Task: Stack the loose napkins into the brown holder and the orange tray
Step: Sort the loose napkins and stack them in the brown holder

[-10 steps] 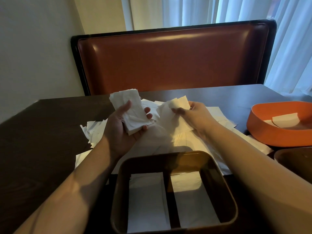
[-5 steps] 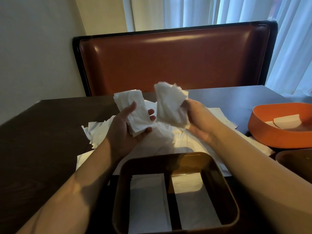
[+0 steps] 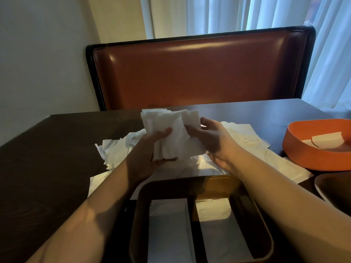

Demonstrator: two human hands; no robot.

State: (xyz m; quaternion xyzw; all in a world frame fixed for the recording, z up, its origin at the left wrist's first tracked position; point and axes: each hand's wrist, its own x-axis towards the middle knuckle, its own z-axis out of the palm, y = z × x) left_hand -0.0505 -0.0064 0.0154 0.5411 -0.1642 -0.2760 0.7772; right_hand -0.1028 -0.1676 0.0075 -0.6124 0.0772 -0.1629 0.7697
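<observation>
We see two flat napkin stacks in the brown holder (image 3: 201, 186) and napkins in the orange tray (image 3: 303, 156). Above loose napkins (image 3: 117, 147) on the table (image 3: 47, 149), left hand (image 3: 144, 154) and right hand (image 3: 210, 139) both grip one napkin bundle (image 3: 169, 133).

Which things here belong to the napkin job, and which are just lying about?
Job: napkin stack in both hands, left hand, right hand, loose napkins, brown holder, orange tray.
Lying about: dark bowl, chair, curtain.

Dark wood table (image 3: 47, 168); red-brown padded bench back (image 3: 199, 71) behind; white curtains (image 3: 266, 14); beige wall (image 3: 38, 54).
</observation>
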